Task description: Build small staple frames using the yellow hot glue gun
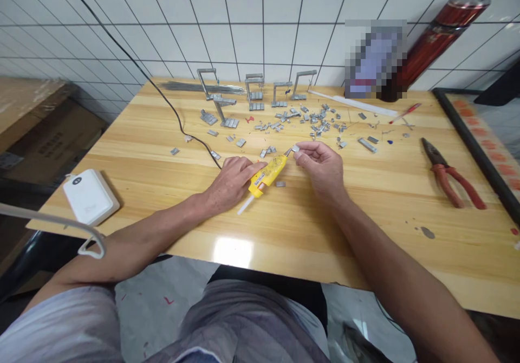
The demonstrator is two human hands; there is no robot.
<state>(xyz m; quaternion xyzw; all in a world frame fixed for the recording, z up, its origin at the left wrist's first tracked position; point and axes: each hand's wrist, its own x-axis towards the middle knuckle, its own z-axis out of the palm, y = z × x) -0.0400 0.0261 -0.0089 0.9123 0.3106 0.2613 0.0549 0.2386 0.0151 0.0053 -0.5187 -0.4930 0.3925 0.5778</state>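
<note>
My left hand (235, 181) is wrapped round a yellow glue gun (268, 175), with a white glue stick (245, 205) poking out of its rear end. The gun's metal nozzle (288, 151) points up and right. Between the thumb and fingers of my right hand (320, 165) is a small grey piece (295, 148), right at the nozzle tip; whether they touch is too small to tell. A loose grey piece (280, 183) lies on the table between my hands.
Several grey frames (223, 115) stand at the table's back, near scattered pieces (320, 122) and thin rods (182, 86). Red-handled pliers (449, 181) and a red flask (441, 43) are at right. A white power bank (90, 196) is at left; a black cable (162, 95) crosses the table.
</note>
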